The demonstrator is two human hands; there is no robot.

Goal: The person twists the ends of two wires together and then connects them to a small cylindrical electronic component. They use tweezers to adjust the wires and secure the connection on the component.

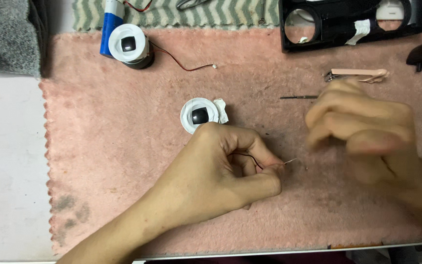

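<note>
Left hand (230, 168) is down on the pink towel (123, 161), grip pressed together, thumb and forefinger pinching a thin wire (269, 165) whose bare pale tip pokes out to the right while a dark loop curls back by the knuckles. Right hand (367, 132) hangs just to the right of that tip, blurred, fingers curled in; whether its grip holds anything I cannot tell. Just above the left hand sits a small white round part with a black centre (200, 115), a scrap of white tape beside it. Up top, a second white round part (129, 45) on a dark base, trailing a red wire (181, 63), next to a blue cylinder (109, 24). Near the right hand's knuckles: a thin metal tool (298, 97) and pink-handled tweezers (360, 74). A black plastic housing (352, 22) lies at the far edge of the desk (10, 171).
</note>
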